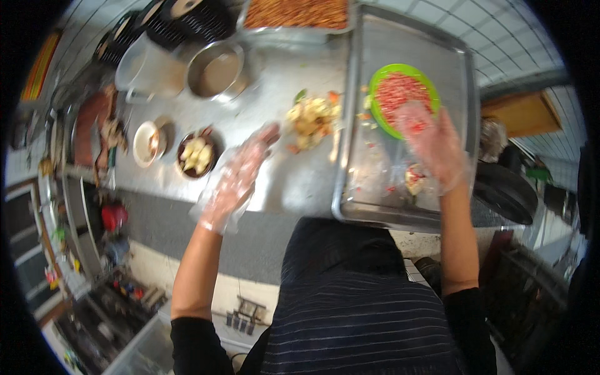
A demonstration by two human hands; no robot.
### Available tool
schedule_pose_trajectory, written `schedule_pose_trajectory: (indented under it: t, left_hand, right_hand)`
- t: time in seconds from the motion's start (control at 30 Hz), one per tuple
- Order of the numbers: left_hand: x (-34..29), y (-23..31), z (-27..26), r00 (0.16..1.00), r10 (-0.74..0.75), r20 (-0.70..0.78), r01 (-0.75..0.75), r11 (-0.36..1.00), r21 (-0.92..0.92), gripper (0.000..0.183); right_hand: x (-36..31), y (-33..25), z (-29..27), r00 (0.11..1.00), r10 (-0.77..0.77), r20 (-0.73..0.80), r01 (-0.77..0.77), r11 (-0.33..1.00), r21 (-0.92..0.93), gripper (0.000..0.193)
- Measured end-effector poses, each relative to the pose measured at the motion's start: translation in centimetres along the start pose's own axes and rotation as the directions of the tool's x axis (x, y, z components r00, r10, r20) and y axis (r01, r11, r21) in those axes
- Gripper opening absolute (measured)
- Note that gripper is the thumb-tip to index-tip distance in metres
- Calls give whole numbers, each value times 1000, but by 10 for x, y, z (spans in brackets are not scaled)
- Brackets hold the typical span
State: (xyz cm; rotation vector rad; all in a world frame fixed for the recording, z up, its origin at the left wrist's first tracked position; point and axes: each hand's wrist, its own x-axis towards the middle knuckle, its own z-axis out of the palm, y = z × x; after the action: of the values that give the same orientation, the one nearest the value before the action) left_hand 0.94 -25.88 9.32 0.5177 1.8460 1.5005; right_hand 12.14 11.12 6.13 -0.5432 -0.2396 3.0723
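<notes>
My left hand (234, 178), in a clear plastic glove, hovers over the steel table with its fingers stretched out and nothing in them. Just beyond its fingertips lies a heap of pale yellow and orange chopped pieces (309, 122). My right hand (431, 140), also gloved, reaches over the near right rim of a bright green bowl (376, 106). Small pinkish-red bits (400, 90) fill that bowl. The right fingers are blurred against the bits, so their grip is unclear. Below the right hand, a small pale piece with red on it (414, 179) lies on the metal tray (369, 209).
Left of my left hand stand a dark bowl of pale peeled pieces (197, 154) and a white bowl (149, 144). Behind them are a steel pot (217, 70) and a translucent pitcher (147, 69). A tray of orange-brown food (295, 14) sits at the back. Scraps dot the metal tray.
</notes>
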Motion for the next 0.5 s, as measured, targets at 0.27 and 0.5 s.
schedule_pose_trajectory:
  t: [0.27,0.5]
  left_hand:
    - [22,3,54,995,35,93,-22,990,-138,83]
    - [41,23,72,975,195,106,-192,981,-39,59]
  right_hand:
    - [-47,27,114,999,3,34,2,989,-145,96]
    - [-132,22,235,909,134,395,-48,974,-221,105]
